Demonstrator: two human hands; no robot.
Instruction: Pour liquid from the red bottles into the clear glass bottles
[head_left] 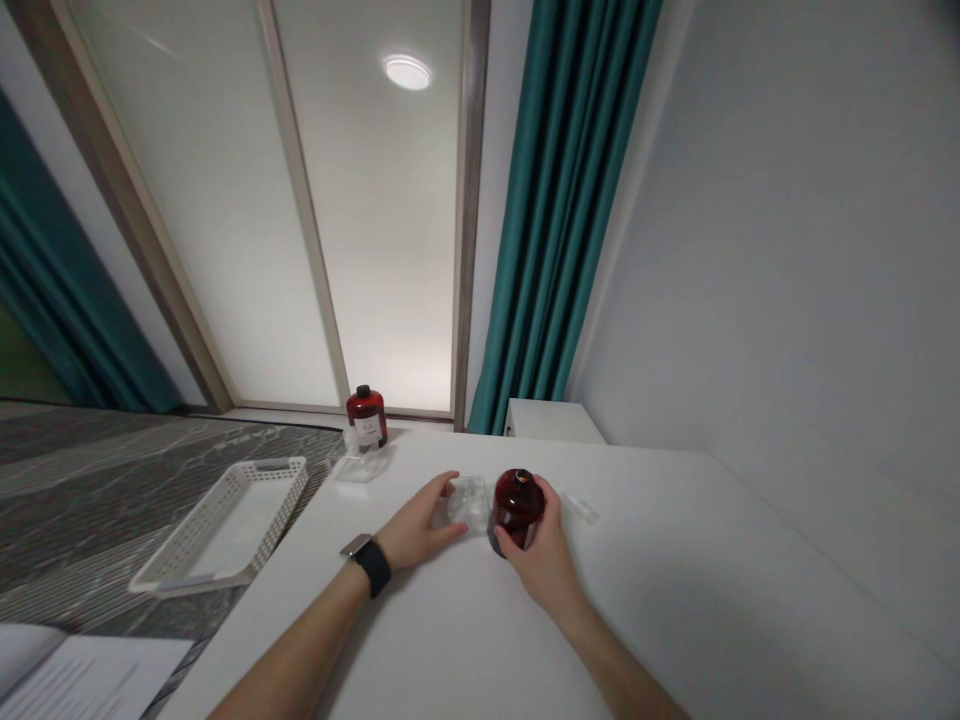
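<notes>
My right hand [549, 562] is wrapped around a dark red bottle [516, 505], which stands on the white table with its narrow neck uncapped. To its left, my left hand [415, 527], with a watch on the wrist, grips the near side of a clear plastic piece [471, 503] between thumb and fingers. The see-through piece sits right beside the bottle, and its exact shape is hard to make out. Just beyond my right hand lies a small, clear strip-like item [581, 508].
At the table's far left corner stands a second red bottle [366, 418] with a black cap and white label, clear plastic packaging [361, 462] before it. A white perforated basket [283, 515] is left of the table [420, 650], with printed pages [105, 675] lower left.
</notes>
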